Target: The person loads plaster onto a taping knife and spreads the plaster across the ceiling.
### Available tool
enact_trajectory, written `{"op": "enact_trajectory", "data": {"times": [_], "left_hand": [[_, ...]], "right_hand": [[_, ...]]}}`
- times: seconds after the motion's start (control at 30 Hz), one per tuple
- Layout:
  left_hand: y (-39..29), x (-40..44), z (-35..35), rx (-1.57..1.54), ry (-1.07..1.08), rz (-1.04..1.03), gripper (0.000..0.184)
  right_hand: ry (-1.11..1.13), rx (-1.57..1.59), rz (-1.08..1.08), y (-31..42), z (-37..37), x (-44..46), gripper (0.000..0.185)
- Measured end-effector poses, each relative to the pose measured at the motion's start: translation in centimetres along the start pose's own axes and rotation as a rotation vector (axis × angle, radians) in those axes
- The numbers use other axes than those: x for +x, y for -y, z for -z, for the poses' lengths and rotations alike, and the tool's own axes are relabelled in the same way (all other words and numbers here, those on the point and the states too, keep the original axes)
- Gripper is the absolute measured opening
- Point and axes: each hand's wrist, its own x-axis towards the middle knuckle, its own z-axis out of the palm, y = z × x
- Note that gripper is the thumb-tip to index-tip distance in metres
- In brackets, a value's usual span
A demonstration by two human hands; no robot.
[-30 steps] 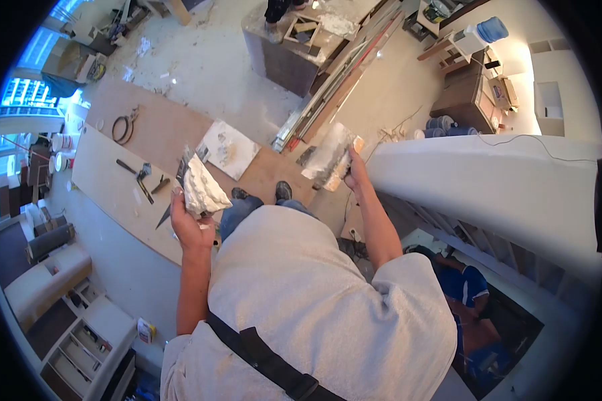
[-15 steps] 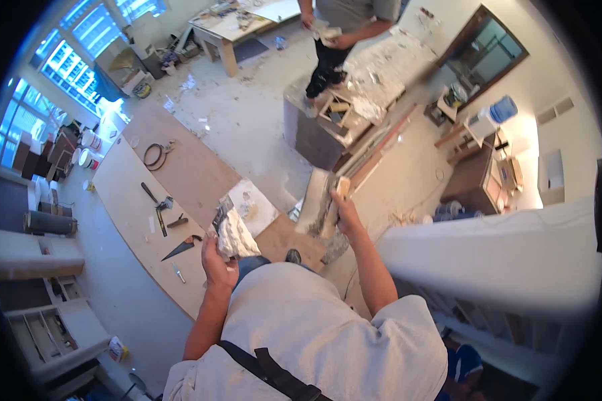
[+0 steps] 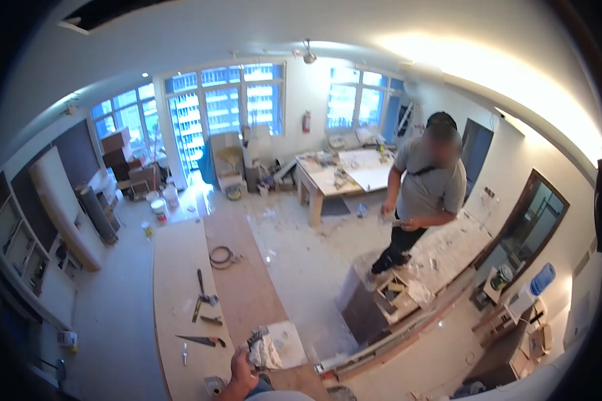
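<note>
And at 6-7 o'clock in the head view, the L hand [image 3: 243, 372] is coming in from the bottom edge, fingers closing round a grey tool [image 3: 255, 337] approx. at its side; a lump of white paste [image 3: 266, 354] is sitting on it. R hand is staying out of shot, so can't tell its grip. Just beside the paste, toward 5 o'clock, a white panel [image 3: 289, 344] is lying flat. At 7 o'clock a handsaw [image 3: 204, 341] is resting on the pale board [image 3: 174, 287], w/ a hammer [image 3: 201, 281] lying farther up. Coil [image 3: 221, 257] is sitting at 8 o'clock on the brown board [image 3: 247, 267]. Approx. 3 o'clock, another person [image 3: 429, 184] is standing on a messy platform [image 3: 448, 250], both hands holding sth. small, too blurred to ID.
</note>
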Motion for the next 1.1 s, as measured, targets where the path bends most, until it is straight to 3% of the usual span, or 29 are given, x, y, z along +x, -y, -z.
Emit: {"op": "enact_trajectory", "data": {"times": [0.33, 0.63, 0.7, 0.8, 0.87, 0.97, 1.1], "left_hand": [[-2.1, -0.4, -1.5, 0.166, 0.086, 0.026, 0.024], [-1.4, 1.0, -1.4, 0.149, 0.174, 0.055, 0.025], [-2.5, -1.2, -3.8, 0.098, 0.115, 0.043, 0.024], [-1.9, 0.3, -0.8, 0.148, 0.038, 0.060, 0.025], [-3.0, -0.8, -3.3, 0.102, 0.117, 0.066, 0.027], [-3.0, -1.2, -3.2, 0.085, -0.044, 0.085, 0.027], [-2.4, -1.2, -4.2, 0.126, 0.073, 0.072, 0.024]], "right_hand": [[-0.147, 0.109, 0.171, 6.0, 4.3, 0.3, 0.050], [-0.249, 0.261, 0.254, 2.7, -0.6, 0.5, 0.049], [-0.128, 0.257, 0.196, 1.0, -0.4, -1.7, 0.053], [0.016, 0.378, 0.120, -4.9, -7.1, 1.4, 0.056], [0.069, 0.137, -0.024, -4.5, -6.5, -1.6, 0.057], [0.045, 0.202, -0.063, -4.7, -6.5, -5.4, 0.053], [0.012, 0.144, -0.078, -4.0, -5.7, -6.3, 0.050]]}}
